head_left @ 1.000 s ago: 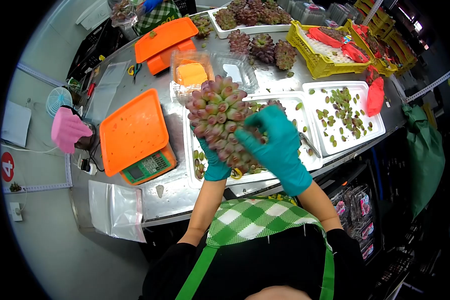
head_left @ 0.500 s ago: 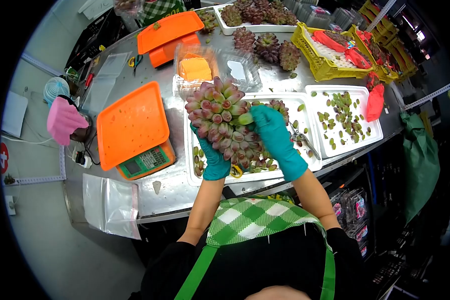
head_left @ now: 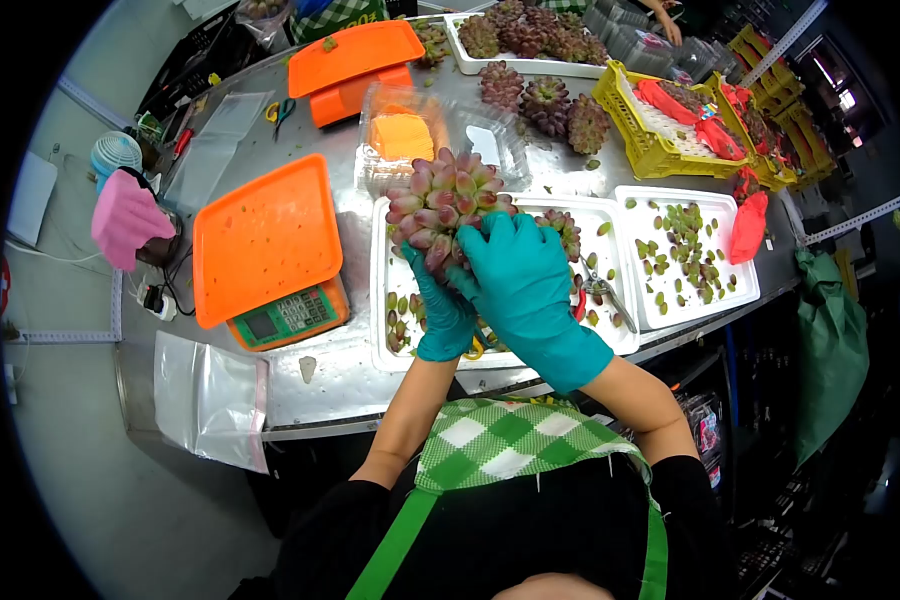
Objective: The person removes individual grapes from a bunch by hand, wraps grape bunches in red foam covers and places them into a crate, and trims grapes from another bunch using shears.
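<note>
A large pinkish-green succulent (head_left: 442, 203) is held up over a white tray (head_left: 378, 345) of loose leaves. My left hand (head_left: 444, 312), in a teal glove, grips it from below on the left. Across its lower right side lies my gloved right hand (head_left: 530, 295), fingers curled against the leaves; the fingertips are partly hidden. In the tray behind my right hand are a smaller succulent (head_left: 562, 228) and metal pruning shears (head_left: 610, 295) with red on the handle. Yellow scissor handles (head_left: 475, 348) peek out below my left hand.
Two orange scales (head_left: 265, 240) (head_left: 355, 58) stand to the left and behind. Clear plastic boxes (head_left: 405, 140) lie beyond the tray. At right are a second white tray (head_left: 690, 312) with leaves and a yellow crate (head_left: 660, 160). Another person's hand (head_left: 667, 25) shows at the far back.
My right hand has moved left and down across the front of the succulent, covering its lower part. The pale green leaf at its fingertips is no longer visible. The view has shifted slightly.
</note>
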`<state>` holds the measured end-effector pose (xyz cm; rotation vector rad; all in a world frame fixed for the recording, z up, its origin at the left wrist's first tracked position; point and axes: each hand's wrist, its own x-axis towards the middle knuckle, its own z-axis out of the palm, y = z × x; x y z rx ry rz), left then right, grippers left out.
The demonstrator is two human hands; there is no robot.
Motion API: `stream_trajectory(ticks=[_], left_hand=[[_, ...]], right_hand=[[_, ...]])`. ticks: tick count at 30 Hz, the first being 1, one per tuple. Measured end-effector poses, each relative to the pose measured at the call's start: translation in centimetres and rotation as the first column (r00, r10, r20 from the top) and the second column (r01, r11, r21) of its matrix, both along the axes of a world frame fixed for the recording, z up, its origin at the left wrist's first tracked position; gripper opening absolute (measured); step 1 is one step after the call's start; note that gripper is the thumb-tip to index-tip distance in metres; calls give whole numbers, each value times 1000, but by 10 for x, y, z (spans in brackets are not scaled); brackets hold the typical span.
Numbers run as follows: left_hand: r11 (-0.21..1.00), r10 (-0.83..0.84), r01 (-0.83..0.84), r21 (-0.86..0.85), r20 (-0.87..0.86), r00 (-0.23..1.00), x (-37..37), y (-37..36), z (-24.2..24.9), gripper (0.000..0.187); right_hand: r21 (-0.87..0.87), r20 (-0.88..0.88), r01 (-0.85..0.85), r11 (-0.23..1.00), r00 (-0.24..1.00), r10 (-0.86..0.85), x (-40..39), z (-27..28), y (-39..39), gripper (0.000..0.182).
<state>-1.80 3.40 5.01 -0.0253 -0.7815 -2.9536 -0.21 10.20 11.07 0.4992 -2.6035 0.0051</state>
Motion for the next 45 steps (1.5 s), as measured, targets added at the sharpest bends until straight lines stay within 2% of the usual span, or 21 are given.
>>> stream_trajectory(ticks=[1,4,7,10,13,16,17,18,19,20,22,23,24,28,31,34,37,40,43,45], left_hand=[[1000,0,0,2,15,1000,-1,-1,-11,68],[1000,13,-12,-16,44,999,-1,-4,-17,65],[999,-21,17,27,130,991,3,-11,-24,62],[997,-55,48,54,146,988,4,-15,-37,61],[998,-38,30,55,150,988,5,-15,-39,60],[996,-27,14,84,150,988,5,-16,-40,59],[995,-28,13,97,147,989,5,-18,-41,58],[993,-29,14,118,125,992,3,-21,-52,56],[956,-144,170,238,-123,982,-3,-24,-70,55],[886,-218,344,310,-377,900,-11,-27,-91,55],[872,-253,385,302,-397,883,-11,-26,-78,55],[939,-217,250,236,-158,963,0,-25,-67,55],[983,-142,131,129,86,986,8,-24,-53,56],[994,-91,79,81,156,984,15,-15,-32,58],[988,-107,88,130,146,983,13,-14,-47,59],[986,-143,128,108,142,980,13,-17,-52,59],[991,-129,122,62,128,983,11,-17,-47,59],[987,-144,138,85,72,987,9,-21,-51,57],[986,-120,98,134,164,979,9,-19,-47,55],[970,-180,159,185,104,978,7,-22,-67,52]], right_hand=[[48,10,41,998,999,-42,-1,-1,-2,27],[-10,-32,-19,1000,999,19,-8,-5,-4,22],[-267,16,-109,958,993,118,-15,-6,1,18],[-397,68,-128,909,984,168,-16,-5,8,15],[-490,-15,-216,844,971,240,-9,0,11,12],[-745,71,-34,667,989,129,-2,8,29,15],[-725,42,-11,688,997,60,-3,10,39,15],[-650,48,6,760,998,33,-9,9,53,14],[-566,50,24,824,999,5,-13,8,61,16],[-540,38,21,841,999,-1,-13,9,61,17],[-487,7,19,873,1000,-18,-13,16,59,23],[-462,62,-64,885,993,104,-8,25,53,32],[-362,59,-119,925,987,150,-6,25,42,36],[-80,47,-237,968,969,242,-13,17,28,45],[63,-47,-320,945,945,323,-24,11,26,46],[89,50,-181,979,983,177,-28,13,20,45],[-18,86,-205,979,975,206,-42,6,21,40],[-63,198,-278,959,938,285,-51,7,24,28],[-108,226,-456,883,854,469,-57,12,26,21],[-244,238,-466,851,821,518,-61,12,30,18]])
